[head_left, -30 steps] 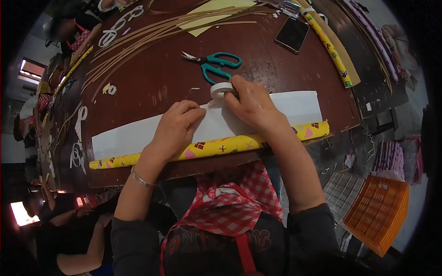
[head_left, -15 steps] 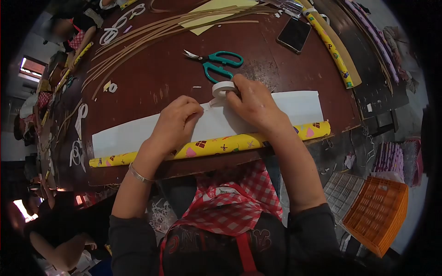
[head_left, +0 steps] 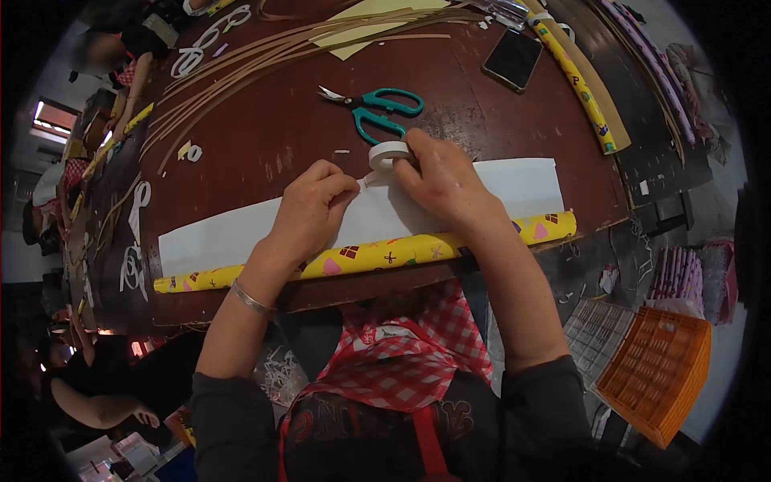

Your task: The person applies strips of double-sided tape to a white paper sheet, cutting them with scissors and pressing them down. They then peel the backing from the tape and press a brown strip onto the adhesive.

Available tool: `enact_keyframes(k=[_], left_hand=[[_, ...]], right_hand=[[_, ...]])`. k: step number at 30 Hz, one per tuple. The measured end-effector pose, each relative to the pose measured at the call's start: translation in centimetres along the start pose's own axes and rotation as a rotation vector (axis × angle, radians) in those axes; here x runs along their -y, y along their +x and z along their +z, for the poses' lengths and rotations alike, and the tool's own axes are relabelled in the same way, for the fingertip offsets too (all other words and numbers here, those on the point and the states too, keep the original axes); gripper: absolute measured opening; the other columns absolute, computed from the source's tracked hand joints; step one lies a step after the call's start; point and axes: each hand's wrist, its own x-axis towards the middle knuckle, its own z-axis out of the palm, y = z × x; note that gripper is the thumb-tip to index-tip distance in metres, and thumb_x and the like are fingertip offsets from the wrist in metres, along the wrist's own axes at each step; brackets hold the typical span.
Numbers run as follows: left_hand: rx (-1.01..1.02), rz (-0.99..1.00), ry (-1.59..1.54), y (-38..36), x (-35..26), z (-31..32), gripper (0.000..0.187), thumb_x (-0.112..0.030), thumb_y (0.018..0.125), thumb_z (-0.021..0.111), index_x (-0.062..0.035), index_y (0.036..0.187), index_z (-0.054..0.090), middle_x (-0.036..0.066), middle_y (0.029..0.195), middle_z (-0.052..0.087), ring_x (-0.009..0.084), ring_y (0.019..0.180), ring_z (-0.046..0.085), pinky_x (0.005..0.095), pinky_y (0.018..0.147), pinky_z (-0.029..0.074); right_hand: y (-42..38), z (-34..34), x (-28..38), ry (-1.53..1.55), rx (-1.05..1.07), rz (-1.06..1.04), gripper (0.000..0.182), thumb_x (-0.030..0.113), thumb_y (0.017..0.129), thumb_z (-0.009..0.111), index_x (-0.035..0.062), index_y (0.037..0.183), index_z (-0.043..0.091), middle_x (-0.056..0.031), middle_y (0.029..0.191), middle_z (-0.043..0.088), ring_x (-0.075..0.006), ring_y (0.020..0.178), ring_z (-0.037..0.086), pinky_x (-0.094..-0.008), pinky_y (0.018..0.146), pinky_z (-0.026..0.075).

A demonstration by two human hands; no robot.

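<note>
A roll of white tape (head_left: 389, 148) is gripped in my right hand (head_left: 450, 181) above the paper, with a short strip running from it toward the left. My left hand (head_left: 313, 205) is closed in a pinch at the end of that strip. Under both hands lies a sheet of wrapping paper (head_left: 257, 229), white side up, its near part rolled into a yellow patterned tube (head_left: 389, 255) along the table edge. Scissors with teal handles (head_left: 377, 108) lie partly spread just beyond the tape roll.
Long brown strips (head_left: 241, 68) and a yellow sheet (head_left: 345, 44) cover the far side of the table (head_left: 265, 136). A phone (head_left: 512, 59) and another yellow roll (head_left: 574, 80) are at the far right. An orange basket (head_left: 658, 369) stands below right. Other people work at left.
My left hand has shifted slightly right and up, its fingers now closer together at the tape strip. The right hand and tape roll have hardly moved.
</note>
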Motion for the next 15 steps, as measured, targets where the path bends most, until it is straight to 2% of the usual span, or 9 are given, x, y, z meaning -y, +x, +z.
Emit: enact_keyframes(k=[1, 4, 6, 7, 15], left_hand=[[-0.001, 0.000, 0.000, 0.0, -0.2, 0.0, 0.011, -0.008, 0.085, 0.069, -0.0042, 0.096, 0.070, 0.011, 0.092, 0.062, 0.0287, 0.081, 0.065, 0.0380, 0.073, 0.054], [0.007, -0.043, 0.015, 0.4, -1.0, 0.0, 0.016, -0.014, 0.086, 0.070, -0.0028, 0.097, 0.068, 0.011, 0.091, 0.061, 0.0295, 0.080, 0.064, 0.0391, 0.073, 0.053], [0.016, -0.108, 0.073, 0.8, -1.2, 0.2, 0.019, -0.017, 0.086, 0.068, -0.0020, 0.097, 0.066, 0.013, 0.089, 0.061, 0.0301, 0.079, 0.064, 0.0399, 0.073, 0.052], [0.013, -0.107, 0.072, 0.8, -1.3, 0.2, 0.019, -0.017, 0.086, 0.068, -0.0020, 0.097, 0.066, 0.013, 0.089, 0.061, 0.0301, 0.079, 0.064, 0.0399, 0.073, 0.052], [-0.030, -0.123, 0.019, 0.5, -0.4, 0.1, 0.013, -0.015, 0.086, 0.065, -0.0024, 0.087, 0.067, 0.013, 0.087, 0.061, 0.0301, 0.078, 0.063, 0.0392, 0.072, 0.051]], right_hand=[[0.0, -0.1, 0.1, -0.001, 0.027, 0.019, 0.023, 0.022, 0.087, 0.059, -0.0006, 0.094, 0.058, -0.0275, 0.084, 0.067, -0.0461, 0.083, 0.065, -0.0534, 0.080, 0.051], [0.0, 0.0, 0.1, 0.004, 0.023, 0.027, 0.024, 0.022, 0.088, 0.059, -0.0006, 0.095, 0.059, -0.0281, 0.085, 0.067, -0.0461, 0.084, 0.065, -0.0531, 0.081, 0.051], [0.0, 0.3, -0.2, 0.009, -0.007, 0.004, 0.022, 0.020, 0.088, 0.058, -0.0017, 0.093, 0.058, -0.0282, 0.083, 0.066, -0.0454, 0.081, 0.065, -0.0513, 0.077, 0.050], [0.0, 0.4, -0.3, 0.018, -0.040, -0.018, 0.021, 0.018, 0.089, 0.057, -0.0027, 0.091, 0.056, -0.0283, 0.080, 0.064, -0.0447, 0.078, 0.064, -0.0496, 0.073, 0.050], [0.3, 0.4, -0.2, 0.039, -0.029, 0.022, 0.024, 0.018, 0.089, 0.057, -0.0043, 0.099, 0.058, -0.0280, 0.084, 0.066, -0.0441, 0.080, 0.066, -0.0484, 0.074, 0.051]])
